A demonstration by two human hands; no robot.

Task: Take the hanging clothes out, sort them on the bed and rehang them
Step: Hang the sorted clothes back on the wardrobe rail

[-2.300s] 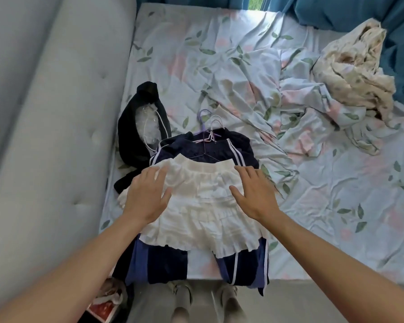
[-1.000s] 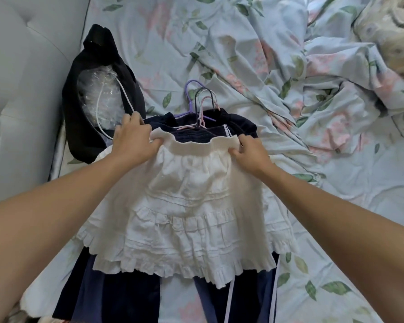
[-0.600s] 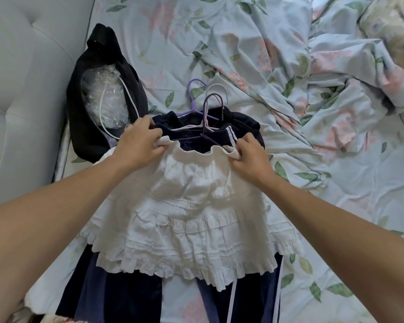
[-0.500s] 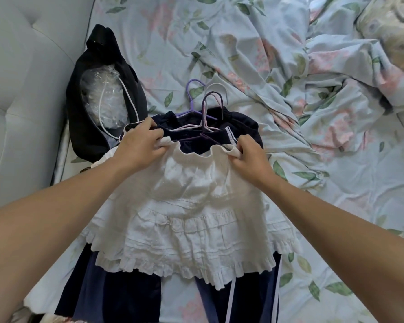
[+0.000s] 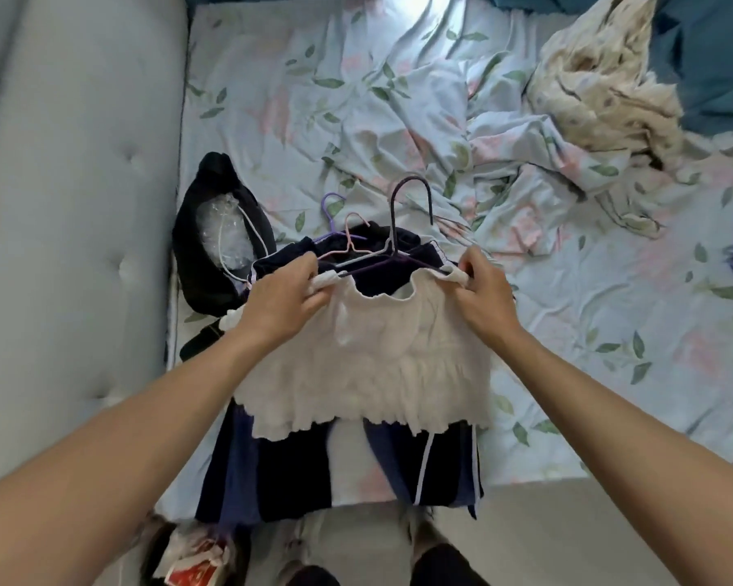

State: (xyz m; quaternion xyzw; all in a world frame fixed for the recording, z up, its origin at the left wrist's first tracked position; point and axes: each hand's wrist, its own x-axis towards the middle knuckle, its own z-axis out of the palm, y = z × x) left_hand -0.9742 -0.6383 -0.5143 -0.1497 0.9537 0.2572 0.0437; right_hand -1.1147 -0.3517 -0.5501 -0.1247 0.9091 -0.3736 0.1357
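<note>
White skirt hides hanger's bar; navy trousers underneath.

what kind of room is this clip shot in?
Most likely a home bedroom. A bed with a rumpled floral sheet fills the view, a tufted grey headboard runs along its left side, and clothes on hangers, including a white ruffled skirt, lie on it for sorting.

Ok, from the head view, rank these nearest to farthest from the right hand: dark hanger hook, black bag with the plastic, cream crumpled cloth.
From the right hand:
1. Dark hanger hook, just up and left of it, raised above the white skirt.
2. Black bag, beyond the left hand, by the headboard.
3. Cream crumpled cloth, far corner, right.
</note>
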